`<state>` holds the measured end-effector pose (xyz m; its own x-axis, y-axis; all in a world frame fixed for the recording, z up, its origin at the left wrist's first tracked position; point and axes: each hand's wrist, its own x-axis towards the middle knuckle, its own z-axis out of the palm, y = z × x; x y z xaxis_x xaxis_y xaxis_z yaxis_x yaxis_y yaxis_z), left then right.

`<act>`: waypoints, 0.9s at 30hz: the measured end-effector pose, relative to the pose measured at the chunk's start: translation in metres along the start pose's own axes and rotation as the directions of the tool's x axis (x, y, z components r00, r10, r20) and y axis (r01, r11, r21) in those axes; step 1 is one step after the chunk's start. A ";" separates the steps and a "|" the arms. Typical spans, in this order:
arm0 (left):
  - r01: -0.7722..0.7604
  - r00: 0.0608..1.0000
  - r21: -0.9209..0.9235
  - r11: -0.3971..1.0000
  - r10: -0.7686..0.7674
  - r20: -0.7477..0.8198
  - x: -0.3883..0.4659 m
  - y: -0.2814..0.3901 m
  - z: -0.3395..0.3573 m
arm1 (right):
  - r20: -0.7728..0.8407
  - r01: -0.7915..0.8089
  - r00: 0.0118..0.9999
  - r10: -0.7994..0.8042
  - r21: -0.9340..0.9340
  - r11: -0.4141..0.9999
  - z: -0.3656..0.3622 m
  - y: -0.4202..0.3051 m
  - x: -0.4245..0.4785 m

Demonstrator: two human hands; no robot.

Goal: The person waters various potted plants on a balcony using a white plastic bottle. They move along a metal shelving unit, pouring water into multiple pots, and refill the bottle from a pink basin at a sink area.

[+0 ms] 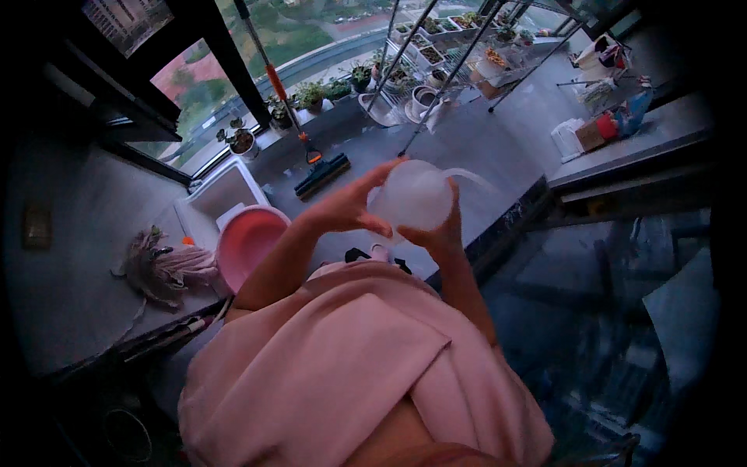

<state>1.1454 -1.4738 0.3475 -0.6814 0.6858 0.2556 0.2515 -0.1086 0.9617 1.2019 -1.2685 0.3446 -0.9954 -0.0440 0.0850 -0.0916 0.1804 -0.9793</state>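
Observation:
Between my two hands is a translucent white plastic bottle (419, 195) with a thin curved spout (471, 177) that points right. My left hand (356, 204) cups its left side, fingers at the far edge and thumb at the near one. On the right and near side, my right hand (439, 232) grips it, partly hidden behind the bottle. It is held above the grey floor, in front of my pink top (362, 362). My feet show partly just beyond the top's lower edge.
To the left stand a white sink (257, 182), a pink basin (248, 245) and a mop head with cloth strands (175, 262). A sponge mop (322, 175) leans by the window. Potted plants (432, 55) fill a wire rack. A glass door (583, 303) is at right.

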 end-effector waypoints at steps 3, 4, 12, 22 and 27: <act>0.126 0.991 0.126 0.984 -0.131 0.029 -0.001 -0.020 0.016 | -0.070 -0.004 0.997 0.022 0.247 0.969 -0.013 -0.005 -0.005; 0.144 0.989 0.113 0.983 -0.147 0.022 0.003 -0.007 0.024 | -0.101 0.017 0.995 0.004 0.209 0.978 -0.017 -0.007 -0.009; -0.004 0.996 0.139 0.990 0.017 -0.091 0.012 -0.010 0.044 | -0.180 0.326 0.930 -0.319 0.010 0.945 -0.019 -0.027 -0.017; -0.034 0.999 0.119 0.992 0.032 0.018 0.031 -0.009 0.033 | -0.130 0.147 0.984 -0.123 0.200 0.969 -0.020 0.002 -0.019; -0.180 0.981 -0.022 0.983 0.181 0.067 0.073 0.021 0.039 | -0.184 0.240 0.964 -0.193 0.280 0.929 -0.052 0.030 -0.017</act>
<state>1.1278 -1.3984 0.3826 -0.5766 0.7017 0.4186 0.3554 -0.2459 0.9018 1.2151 -1.2108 0.3228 -0.9468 0.1039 0.3047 -0.3159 -0.1184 -0.9414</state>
